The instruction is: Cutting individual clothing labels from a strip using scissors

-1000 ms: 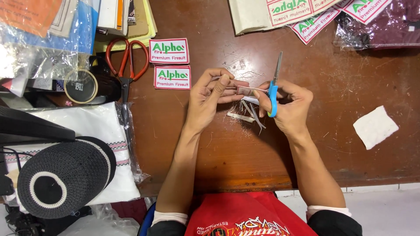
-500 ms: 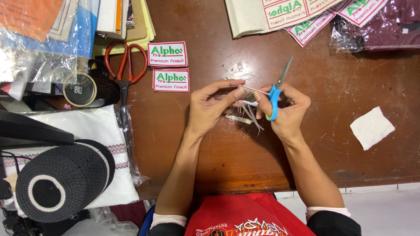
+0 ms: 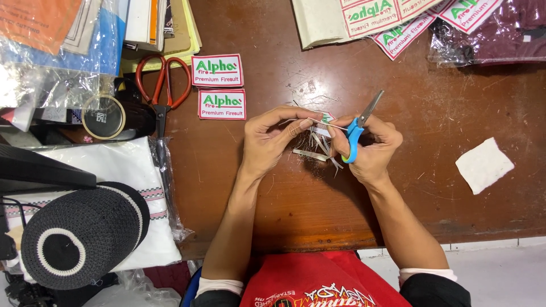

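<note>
Both hands meet over the middle of the brown wooden table (image 3: 273, 204). Left hand (image 3: 272, 139) has its fingers closed in a pinch on a small embroidered patch (image 3: 324, 119), white with a red border, which is held up just above the table between the two hands. Right hand (image 3: 372, 149) is closed around the blue handles of small scissors (image 3: 359, 122); the grey blades point up and away to the right, and its fingertips also touch the edge of the patch. I cannot tell if the blades are open or shut.

Under the hands lies a little heap of thin trimmed strips (image 3: 318, 152). Two finished patches (image 3: 219, 86) lie flat to the left, one above the other, and red-handled shears (image 3: 162, 85) lie just beside them. A white cloth scrap (image 3: 483, 165) lies well apart on the right, more patches (image 3: 398, 20) at the far edge, and a black knitted cap (image 3: 82, 233) at the near left.

My judgement of the risk: the patch is small and the fingers are very close to the blades, so a slip could nick a fingertip or cut into the red border. Loose strips could also catch in the blades.
</note>
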